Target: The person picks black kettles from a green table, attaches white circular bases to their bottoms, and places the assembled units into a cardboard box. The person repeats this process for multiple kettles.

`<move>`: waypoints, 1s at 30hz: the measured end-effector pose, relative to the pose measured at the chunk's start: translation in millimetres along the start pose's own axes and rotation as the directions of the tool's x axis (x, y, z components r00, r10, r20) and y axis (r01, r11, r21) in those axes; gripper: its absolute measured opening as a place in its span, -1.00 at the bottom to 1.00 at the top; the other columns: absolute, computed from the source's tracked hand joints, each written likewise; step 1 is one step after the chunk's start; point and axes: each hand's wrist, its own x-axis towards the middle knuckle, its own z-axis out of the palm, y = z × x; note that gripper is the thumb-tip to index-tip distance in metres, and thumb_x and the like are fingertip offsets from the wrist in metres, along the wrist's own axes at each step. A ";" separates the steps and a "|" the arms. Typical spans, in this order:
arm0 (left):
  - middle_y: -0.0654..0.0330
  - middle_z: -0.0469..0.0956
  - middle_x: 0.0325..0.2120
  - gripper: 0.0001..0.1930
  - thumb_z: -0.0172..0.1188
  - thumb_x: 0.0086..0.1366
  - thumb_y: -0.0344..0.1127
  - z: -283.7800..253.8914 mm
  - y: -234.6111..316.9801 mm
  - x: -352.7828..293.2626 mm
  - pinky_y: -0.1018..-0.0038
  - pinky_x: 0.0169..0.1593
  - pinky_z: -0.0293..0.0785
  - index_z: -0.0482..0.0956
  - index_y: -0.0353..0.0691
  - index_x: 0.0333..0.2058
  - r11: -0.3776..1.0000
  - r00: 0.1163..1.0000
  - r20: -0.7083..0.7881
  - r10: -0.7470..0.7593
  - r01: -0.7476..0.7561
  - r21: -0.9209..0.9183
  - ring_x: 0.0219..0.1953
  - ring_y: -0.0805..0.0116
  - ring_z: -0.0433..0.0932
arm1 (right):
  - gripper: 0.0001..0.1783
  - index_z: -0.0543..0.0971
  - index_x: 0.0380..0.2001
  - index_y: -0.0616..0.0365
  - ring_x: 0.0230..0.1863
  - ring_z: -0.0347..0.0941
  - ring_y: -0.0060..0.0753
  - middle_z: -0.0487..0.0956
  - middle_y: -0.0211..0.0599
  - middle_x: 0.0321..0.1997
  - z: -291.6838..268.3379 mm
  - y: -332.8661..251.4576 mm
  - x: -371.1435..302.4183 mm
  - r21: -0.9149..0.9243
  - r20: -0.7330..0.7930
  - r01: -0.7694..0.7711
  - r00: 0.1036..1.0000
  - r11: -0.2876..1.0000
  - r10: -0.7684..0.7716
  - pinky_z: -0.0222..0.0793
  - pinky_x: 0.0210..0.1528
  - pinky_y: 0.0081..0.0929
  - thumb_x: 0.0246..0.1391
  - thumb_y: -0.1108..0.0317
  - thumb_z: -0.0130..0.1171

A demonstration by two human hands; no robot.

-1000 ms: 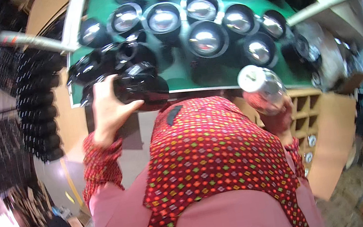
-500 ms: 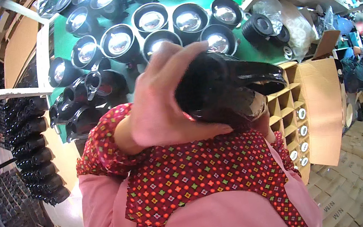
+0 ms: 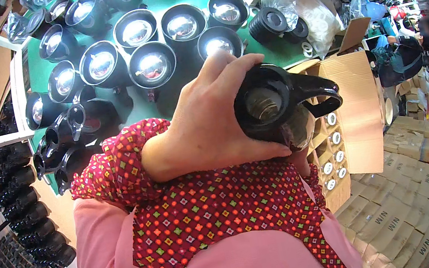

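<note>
My left hand is closed round the side of a black jug with a loop handle, fingers on the far side and thumb on the near side. Its round mouth faces up toward me, and a pale ring shows inside. Below the handle a shiny, see-through lower part of the jug shows. Only a bit of skin of my right hand appears beneath it; its fingers are hidden. Beyond stand several black jugs with mirror-like insides, on a green tabletop.
More black jugs lie on their sides at the table's left. Black rings are stacked near clear plastic bags. To my right is an open divided carton; flattened cartons cover the floor. Racked black parts stand left.
The jug has tipped so that its mouth and inside now show. My view has turned a little to the right, and the table items appear farther left. My left hand keeps its hold.
</note>
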 end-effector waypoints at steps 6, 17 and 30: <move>-0.03 0.44 -0.07 0.08 0.73 -0.25 0.07 -1.8 1.1 1.3 0.16 -0.02 0.62 0.43 -0.28 0.24 0.996 0.996 0.006 0.086 -0.086 -0.021 -0.09 -0.09 0.61 | -0.56 0.49 0.18 0.12 0.11 0.53 -0.23 0.59 -0.18 0.11 8.3 -6.2 4.0 -0.060 -0.007 0.054 0.999 0.997 -0.054 0.46 0.17 -0.22 0.42 0.09 0.02; 0.08 0.34 0.25 -0.27 0.01 0.33 -0.57 -40.9 -29.1 4.1 0.37 0.45 0.17 0.07 -0.30 0.47 0.751 0.835 0.540 -0.105 0.423 -0.508 0.35 0.35 0.28 | -0.67 0.52 0.10 0.13 0.02 0.55 -0.29 0.61 -0.21 0.02 35.2 -23.5 25.4 -0.272 0.014 0.124 0.992 0.954 -0.124 0.49 0.08 -0.31 0.45 0.18 0.00; 0.06 0.62 0.16 -0.58 0.27 0.44 -0.42 -57.1 -172.2 -14.6 0.32 0.22 0.60 0.54 -0.34 0.24 0.131 0.702 0.577 -0.418 0.675 -0.726 0.16 0.28 0.60 | -0.83 0.49 -0.22 0.22 -0.30 0.51 -0.16 0.53 -0.13 -0.32 105.4 -19.7 74.2 -0.872 0.061 0.186 0.959 0.452 -0.278 0.44 -0.23 -0.25 0.43 0.33 0.08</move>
